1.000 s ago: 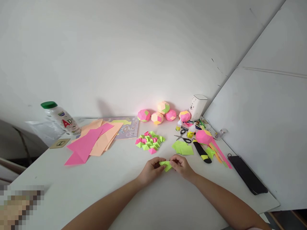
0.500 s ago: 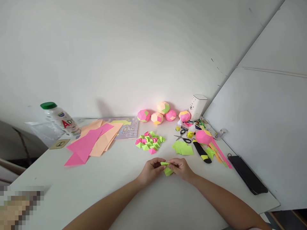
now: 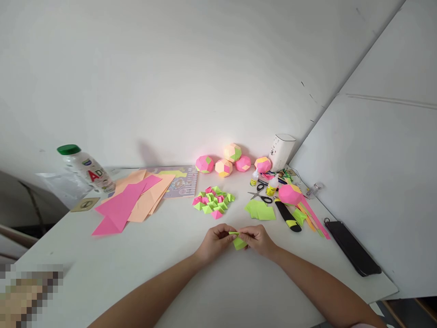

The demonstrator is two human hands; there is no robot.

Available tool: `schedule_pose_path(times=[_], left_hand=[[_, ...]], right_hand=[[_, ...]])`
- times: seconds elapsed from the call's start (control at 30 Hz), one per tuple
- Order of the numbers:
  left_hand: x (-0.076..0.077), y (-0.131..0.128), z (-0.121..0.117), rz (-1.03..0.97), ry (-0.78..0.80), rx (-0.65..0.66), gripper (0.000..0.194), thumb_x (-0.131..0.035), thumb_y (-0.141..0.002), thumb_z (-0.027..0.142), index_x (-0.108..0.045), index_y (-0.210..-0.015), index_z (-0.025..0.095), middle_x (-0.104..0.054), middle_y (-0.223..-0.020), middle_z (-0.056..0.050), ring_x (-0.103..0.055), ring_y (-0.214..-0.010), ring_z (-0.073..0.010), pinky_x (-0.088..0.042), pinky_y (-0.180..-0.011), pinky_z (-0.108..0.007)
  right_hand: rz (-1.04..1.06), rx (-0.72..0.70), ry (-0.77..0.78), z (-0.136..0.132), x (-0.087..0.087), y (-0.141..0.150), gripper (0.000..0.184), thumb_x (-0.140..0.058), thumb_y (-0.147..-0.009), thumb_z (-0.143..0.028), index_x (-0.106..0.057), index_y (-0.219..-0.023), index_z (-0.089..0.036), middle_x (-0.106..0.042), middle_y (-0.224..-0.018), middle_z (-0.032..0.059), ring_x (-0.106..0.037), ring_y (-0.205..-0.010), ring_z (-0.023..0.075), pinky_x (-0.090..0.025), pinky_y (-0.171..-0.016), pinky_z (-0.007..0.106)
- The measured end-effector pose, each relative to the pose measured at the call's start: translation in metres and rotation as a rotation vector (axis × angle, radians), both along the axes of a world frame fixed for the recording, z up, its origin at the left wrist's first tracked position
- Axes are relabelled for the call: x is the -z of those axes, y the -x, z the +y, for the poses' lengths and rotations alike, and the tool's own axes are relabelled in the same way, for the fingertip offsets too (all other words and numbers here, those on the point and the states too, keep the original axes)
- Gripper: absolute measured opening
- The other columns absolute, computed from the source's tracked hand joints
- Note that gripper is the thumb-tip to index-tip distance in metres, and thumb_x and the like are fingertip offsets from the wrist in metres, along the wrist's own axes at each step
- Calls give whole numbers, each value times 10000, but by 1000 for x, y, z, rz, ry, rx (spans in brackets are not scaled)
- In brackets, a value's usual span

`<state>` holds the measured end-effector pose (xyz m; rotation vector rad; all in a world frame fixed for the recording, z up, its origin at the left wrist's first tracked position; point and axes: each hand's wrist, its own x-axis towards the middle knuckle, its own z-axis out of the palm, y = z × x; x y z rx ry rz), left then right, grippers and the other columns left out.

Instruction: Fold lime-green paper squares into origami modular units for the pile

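2 pale walls point(image 3: 191, 82) meet in a corner at the right. The counter point(image 3: 102, 269), white and smooth, runs along the back wall and offers a firm base for pressing creases. Large pink and orange sheets point(image 3: 119, 209) overlap at its left; 5 paper balls point(image 3: 223, 167) sit near the back wall; a pile of folded pieces point(image 3: 211, 202) occupies the middle. Left grip point(image 3: 215, 243) and right grip point(image 3: 260, 241): each pinches 1 side of the green paper point(image 3: 240, 243), located between them in front of the pile; whether it touches the counter cannot be told. For a clean fold, thumbs are best set close to the crease, edges matched before pressing, and pressure equal on the 2 sides, without pulling.
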<state>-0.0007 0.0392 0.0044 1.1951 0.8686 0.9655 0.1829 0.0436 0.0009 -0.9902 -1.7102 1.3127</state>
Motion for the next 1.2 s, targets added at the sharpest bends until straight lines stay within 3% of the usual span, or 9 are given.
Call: schedule_pose_path(times=[0.27, 0.67, 0.93, 1.07, 1.2], left_hand=[[-2, -1, 0, 45, -3, -20, 300, -668, -685, 423, -583, -724, 138, -526, -557, 29, -437, -499, -74, -327, -476, -201], [-9, 0, -2, 74, -13, -63, 289, -598, -725, 423, -507, -673, 153, -421, -514, 61, -352, -458, -60, -273, -449, -192], [-6, 3, 0, 6, -44, -90, 220, -590, -745, 376, -518, -775, 171, -532, -656, 19, -499, -606, -104, -409, -595, -230], [-5, 0, -2, 60, -76, 13, 224, -614, -732, 361, -553, -787, 152, -574, -694, -11, -512, -624, -112, -401, -576, -226], [-5, -2, -4, 154, -92, -6, 222, -598, -735, 362, -554, -721, 145, -552, -636, 5, -480, -567, -97, -366, -529, -210]], right_hand=[[-27, 0, 27, 1, -4, -1, 295, -595, -777, -379, -712, -914, -145, -587, -549, -3, -533, -438, 101, -506, -412, 223], [10, -17, 122, 3, -8, -1, 290, -604, -767, -390, -711, -871, -141, -583, -556, -2, -522, -441, 92, -466, -394, 198], [8, -9, 161, 4, -7, -2, 301, -605, -765, -401, -704, -874, -139, -575, -554, -3, -510, -438, 91, -460, -390, 198], [-25, -25, 132, 2, -7, -1, 276, -607, -762, -387, -702, -837, -140, -580, -590, 1, -527, -480, 106, -481, -412, 214], [-59, -33, 86, 1, -6, -1, 265, -595, -769, -374, -695, -804, -132, -561, -569, -6, -519, -469, 104, -478, -406, 215]])
